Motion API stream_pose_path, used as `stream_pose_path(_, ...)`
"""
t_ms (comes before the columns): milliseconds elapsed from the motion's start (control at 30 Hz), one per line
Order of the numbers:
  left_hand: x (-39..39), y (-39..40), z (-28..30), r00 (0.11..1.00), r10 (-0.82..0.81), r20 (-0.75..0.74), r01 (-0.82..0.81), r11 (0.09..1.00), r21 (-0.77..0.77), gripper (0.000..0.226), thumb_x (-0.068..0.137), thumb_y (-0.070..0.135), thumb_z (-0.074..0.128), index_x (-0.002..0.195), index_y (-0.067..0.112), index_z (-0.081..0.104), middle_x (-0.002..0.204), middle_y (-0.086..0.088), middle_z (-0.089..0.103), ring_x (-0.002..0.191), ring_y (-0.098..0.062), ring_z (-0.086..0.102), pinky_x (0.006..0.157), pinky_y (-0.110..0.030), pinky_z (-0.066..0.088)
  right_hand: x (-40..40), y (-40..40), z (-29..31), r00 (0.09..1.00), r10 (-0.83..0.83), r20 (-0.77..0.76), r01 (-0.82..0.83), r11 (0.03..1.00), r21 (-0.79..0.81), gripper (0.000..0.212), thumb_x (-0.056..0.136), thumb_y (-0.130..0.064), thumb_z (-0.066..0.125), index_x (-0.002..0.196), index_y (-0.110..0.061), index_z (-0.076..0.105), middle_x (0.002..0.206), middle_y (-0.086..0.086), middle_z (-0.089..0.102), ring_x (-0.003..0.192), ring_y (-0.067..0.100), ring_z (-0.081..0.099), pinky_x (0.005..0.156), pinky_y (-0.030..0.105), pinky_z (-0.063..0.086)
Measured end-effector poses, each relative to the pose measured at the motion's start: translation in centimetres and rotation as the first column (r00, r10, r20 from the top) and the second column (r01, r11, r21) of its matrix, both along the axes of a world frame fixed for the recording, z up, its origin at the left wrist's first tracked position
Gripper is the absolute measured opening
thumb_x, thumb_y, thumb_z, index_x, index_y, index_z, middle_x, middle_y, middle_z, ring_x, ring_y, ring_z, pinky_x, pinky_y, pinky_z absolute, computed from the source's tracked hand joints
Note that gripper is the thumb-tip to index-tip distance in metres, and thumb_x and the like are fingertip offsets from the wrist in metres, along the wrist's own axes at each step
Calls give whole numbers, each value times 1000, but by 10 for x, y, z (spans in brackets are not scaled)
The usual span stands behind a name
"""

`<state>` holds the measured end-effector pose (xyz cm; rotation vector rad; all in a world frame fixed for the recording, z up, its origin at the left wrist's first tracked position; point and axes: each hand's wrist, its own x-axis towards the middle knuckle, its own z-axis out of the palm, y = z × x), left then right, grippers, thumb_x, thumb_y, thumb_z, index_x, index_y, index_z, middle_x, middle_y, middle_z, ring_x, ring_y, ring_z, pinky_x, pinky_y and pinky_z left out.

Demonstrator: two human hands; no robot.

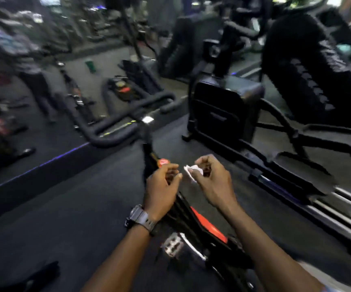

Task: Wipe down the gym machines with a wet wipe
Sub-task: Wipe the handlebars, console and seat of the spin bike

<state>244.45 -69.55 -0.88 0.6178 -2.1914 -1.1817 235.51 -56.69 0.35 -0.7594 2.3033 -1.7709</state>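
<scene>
A small crumpled white wet wipe (192, 172) is pinched in my right hand (211, 182), held in the air above the frame of a black and red spin bike (209, 227). My left hand (163, 186), with a grey watch on its wrist, hovers just left of the wipe with its fingers curled and nothing visible in them. The bike's black handlebars (115, 131) reach out ahead of my hands. A red knob (163, 162) on the bike's post shows just above my left hand. A metal pedal (172, 246) sits below my wrists.
A black elliptical machine (227, 106) with long rails stands to the right. A mirror wall on the left reflects a person (22, 57) and more machines. A green bottle (90, 65) shows in that reflection. Dark rubber flooring (65, 207) lies around the bike.
</scene>
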Motion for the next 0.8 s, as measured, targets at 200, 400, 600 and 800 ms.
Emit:
stream_pose_path(200,139,-141,40,902,399,-165,-388,917,95,12,90,18,67,101,23,69,87,15,71,82,2,67,76,-19,52,111,-192,49,915,391,-99,-402,905,-142,19,93,-25,63,104,-19,49,89,-8,60,74,6,61,60,19,55)
stream_pose_path(400,291,-257,77,721,626,-298,-619,775,131,13,90,22,64,102,22,68,92,7,73,84,-11,70,79,-39,57,244,-359,75,783,618,-77,-617,754,-226,21,82,-27,75,88,-24,55,82,-5,66,75,6,62,73,39,57)
stream_pose_path(600,422,-320,97,447,813,-372,-819,539,195,13,84,29,58,94,30,65,88,7,73,77,-11,71,79,-37,55,365,-453,81,505,863,-3,-826,482,-293,16,85,-15,74,89,-4,63,81,13,72,70,22,73,71,42,59)
stream_pose_path(800,483,-374,90,278,885,-374,-897,378,228,26,96,4,53,94,29,62,88,5,71,72,-7,68,72,-21,49,430,-537,66,350,936,42,-896,347,-277,16,77,-24,71,92,-18,70,92,3,73,88,29,70,84,52,57)
